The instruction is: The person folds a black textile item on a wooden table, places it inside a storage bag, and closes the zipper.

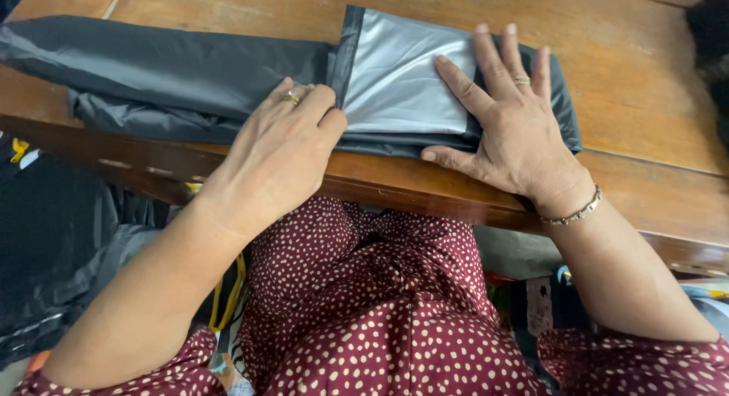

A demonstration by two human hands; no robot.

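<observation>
My left hand [285,141] pinches the folded edge of the dark fabric [175,77] on the table [645,100]; my right hand [512,130] lies flat, fingers spread, on its silver side [402,77]. Best to press evenly, keeping the crease straight.

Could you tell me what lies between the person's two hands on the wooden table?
In the head view, the silver-grey panel of the folded dark fabric lies between the left hand and the right hand; both hands rest on the fabric.
</observation>
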